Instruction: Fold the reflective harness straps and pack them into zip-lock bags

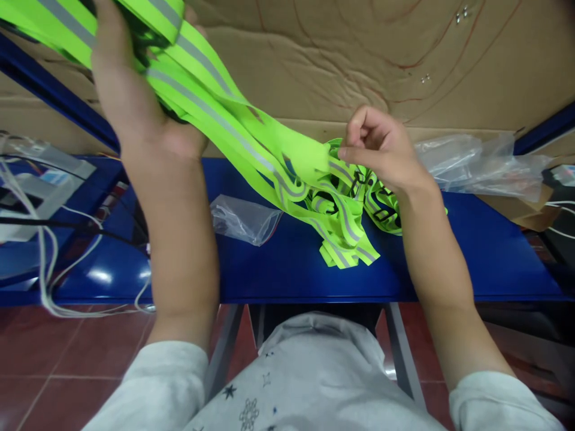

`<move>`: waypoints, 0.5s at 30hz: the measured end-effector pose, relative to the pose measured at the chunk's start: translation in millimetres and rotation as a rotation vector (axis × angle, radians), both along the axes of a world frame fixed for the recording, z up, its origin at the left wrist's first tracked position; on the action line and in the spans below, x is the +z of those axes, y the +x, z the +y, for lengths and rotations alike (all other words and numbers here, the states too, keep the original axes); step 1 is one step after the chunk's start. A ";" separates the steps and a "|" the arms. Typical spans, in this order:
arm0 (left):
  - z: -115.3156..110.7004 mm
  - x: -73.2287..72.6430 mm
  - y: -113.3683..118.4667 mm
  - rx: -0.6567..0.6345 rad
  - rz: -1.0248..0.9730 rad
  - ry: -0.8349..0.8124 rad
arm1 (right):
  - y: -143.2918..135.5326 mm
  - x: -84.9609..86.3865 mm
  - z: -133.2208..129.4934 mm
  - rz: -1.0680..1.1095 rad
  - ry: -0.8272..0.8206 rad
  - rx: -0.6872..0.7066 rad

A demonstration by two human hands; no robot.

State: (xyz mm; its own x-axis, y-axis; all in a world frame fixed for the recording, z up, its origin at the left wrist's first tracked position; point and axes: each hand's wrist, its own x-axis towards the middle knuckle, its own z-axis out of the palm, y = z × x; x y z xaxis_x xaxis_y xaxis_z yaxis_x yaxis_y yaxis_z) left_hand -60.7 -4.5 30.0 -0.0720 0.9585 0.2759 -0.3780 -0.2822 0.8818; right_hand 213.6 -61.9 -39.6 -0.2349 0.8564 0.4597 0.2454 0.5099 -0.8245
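Note:
My left hand [139,102], raised at the upper left, is wrapped round a bundle of neon yellow-green reflective straps [233,126] with grey stripes. Black buckle parts show beside its palm. From there the straps slope down to the right onto a pile of the same straps [344,221] on the blue table [287,275]. My right hand [381,143] is over the pile, its fingers curled and its thumb and forefinger pinched at the end of a strap. More straps with black buckles [381,206] lie below that hand, partly hidden by the wrist.
A clear zip bag [245,218] lies left of the pile. Clear plastic bags [476,161] rest at the back right, near a cardboard box [516,206]. White cables [49,257] hang over the table's left side. A brown cardboard sheet [314,60] stands behind.

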 end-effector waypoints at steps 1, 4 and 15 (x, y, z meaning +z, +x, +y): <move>-1.5 2.1 -1.1 0.009 0.043 0.032 | 0.7 2.7 -2.1 -0.020 -0.004 0.009; -9.2 4.9 1.4 -0.014 0.146 0.165 | -4.3 7.1 -8.0 -0.064 0.023 0.042; -17.3 9.9 -1.7 -0.055 0.232 0.257 | -19.6 10.0 -16.5 -0.478 -0.010 0.296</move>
State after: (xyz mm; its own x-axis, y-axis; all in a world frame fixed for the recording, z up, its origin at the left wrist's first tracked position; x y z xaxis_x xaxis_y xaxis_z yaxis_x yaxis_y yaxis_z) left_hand -62.4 -21.8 39.9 0.0706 0.8565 0.5114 -0.1965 -0.4907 0.8489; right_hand 194.0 -78.4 -29.7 -0.6465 0.7258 0.2352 0.4405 0.6068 -0.6616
